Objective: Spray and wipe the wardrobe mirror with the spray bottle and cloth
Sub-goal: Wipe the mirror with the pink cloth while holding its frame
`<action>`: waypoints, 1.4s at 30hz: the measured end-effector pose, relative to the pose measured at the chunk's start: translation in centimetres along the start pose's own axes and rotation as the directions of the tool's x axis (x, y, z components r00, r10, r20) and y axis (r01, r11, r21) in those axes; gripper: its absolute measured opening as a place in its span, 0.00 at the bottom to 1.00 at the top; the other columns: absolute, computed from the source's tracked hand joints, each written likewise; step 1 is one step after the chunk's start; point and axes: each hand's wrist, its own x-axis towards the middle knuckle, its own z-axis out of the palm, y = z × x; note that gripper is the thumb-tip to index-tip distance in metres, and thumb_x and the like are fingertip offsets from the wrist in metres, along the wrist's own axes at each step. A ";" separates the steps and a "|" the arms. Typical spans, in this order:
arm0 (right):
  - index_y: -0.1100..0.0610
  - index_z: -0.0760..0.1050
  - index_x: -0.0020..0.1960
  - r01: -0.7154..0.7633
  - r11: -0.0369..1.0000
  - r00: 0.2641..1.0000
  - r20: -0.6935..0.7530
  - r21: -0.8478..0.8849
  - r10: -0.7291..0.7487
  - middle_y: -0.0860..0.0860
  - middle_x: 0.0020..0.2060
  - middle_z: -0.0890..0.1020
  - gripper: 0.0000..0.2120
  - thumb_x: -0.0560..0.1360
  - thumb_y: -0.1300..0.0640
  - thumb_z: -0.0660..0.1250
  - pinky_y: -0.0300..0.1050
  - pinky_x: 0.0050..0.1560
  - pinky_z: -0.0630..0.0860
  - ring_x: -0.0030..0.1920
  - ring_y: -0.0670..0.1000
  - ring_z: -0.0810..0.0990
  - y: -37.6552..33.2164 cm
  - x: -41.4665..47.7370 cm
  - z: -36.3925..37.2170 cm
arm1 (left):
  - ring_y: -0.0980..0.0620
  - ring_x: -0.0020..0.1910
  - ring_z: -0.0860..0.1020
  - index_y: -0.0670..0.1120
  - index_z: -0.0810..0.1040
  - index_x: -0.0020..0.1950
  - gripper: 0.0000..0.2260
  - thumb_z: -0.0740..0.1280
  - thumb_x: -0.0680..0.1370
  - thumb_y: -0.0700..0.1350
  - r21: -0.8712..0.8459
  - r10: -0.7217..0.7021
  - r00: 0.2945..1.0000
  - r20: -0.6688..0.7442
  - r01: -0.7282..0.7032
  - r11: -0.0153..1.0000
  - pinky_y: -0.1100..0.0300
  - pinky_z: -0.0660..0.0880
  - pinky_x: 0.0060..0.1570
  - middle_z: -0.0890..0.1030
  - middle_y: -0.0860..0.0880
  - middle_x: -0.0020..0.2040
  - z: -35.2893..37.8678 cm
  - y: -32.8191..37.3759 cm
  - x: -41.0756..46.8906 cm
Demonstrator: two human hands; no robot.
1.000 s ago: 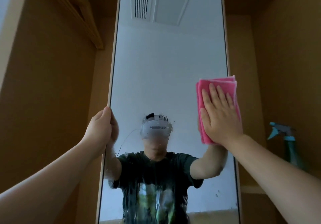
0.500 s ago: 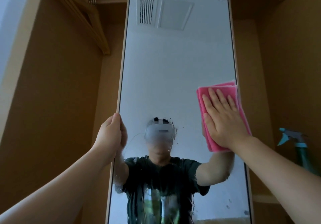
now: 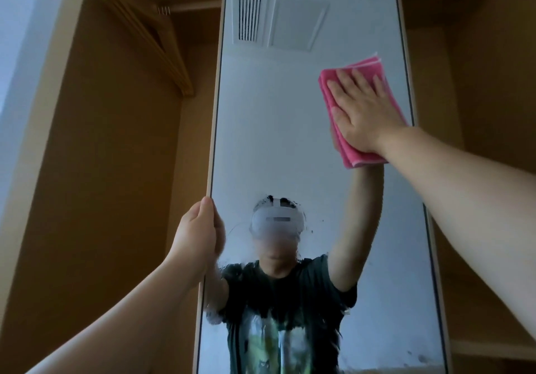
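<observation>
An open wooden wardrobe is seen from below, its tan side panel filling the left of the frame, with wooden hangers hung from a rail near the top. Just right of these, the tall wardrobe mirror is held upright by its pale left edge: the left hand is wrapped round that edge about midway up the visible glass, the thumb laid along the frame and the fingers curled behind it, their tips hidden, though a reflection of them is caught in the glass.

Across the lower half of the mirror, a film of spray droplets and runs is seen clinging to the glass, blurring the reflection of a person in a dark printed T-shirt and a white headset. The upper glass is reflecting a white ceiling with a slatted air vent and a square hatch.

Toward the mirror's right edge, in its upper part, a folded pink cloth is pressed flat against the glass by the right hand. The fingers are held straight and slightly spread over the cloth, pointing up and to the left, with the thumb lying along the cloth's left side. The cloth's upper corner is nearly touching the right frame of the mirror. Beyond that frame, more of the wardrobe's wooden interior and a pale shelf edge are visible. The spray bottle is not in view.
</observation>
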 end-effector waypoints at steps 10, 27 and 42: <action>0.49 0.43 0.79 -0.031 0.999 0.999 -0.031 -0.031 0.030 0.54 0.79 0.45 0.31 0.79 0.40 0.37 0.59 0.76 0.39 0.78 0.61 0.43 0.6 0.0 -0.3 | 0.59 0.20 0.71 0.57 0.73 0.22 0.27 0.55 0.81 0.55 -0.011 0.037 0.999 -0.011 -0.037 0.999 0.67 0.70 0.21 0.71 0.54 0.20 0.5 1.1 -0.6; 0.52 0.47 0.80 0.071 0.997 0.997 0.012 0.009 -0.071 0.54 0.79 0.49 0.30 0.79 0.45 0.39 0.60 0.76 0.42 0.78 0.60 0.47 -2.8 -6.6 0.8 | 0.61 0.18 0.71 0.57 0.75 0.24 0.25 0.54 0.80 0.57 0.002 0.073 0.996 -0.049 -0.073 0.997 0.70 0.68 0.18 0.71 0.55 0.19 0.5 0.7 -0.2; 0.55 0.51 0.79 0.125 0.991 0.992 -0.040 0.038 -0.123 0.57 0.78 0.53 0.28 0.81 0.47 0.46 0.65 0.75 0.50 0.78 0.61 0.49 -8.6 -17.4 4.5 | 0.61 0.16 0.69 0.57 0.73 0.23 0.26 0.53 0.80 0.56 0.025 0.077 0.996 -0.054 -0.076 0.997 0.70 0.67 0.18 0.70 0.54 0.18 0.7 1.1 -0.6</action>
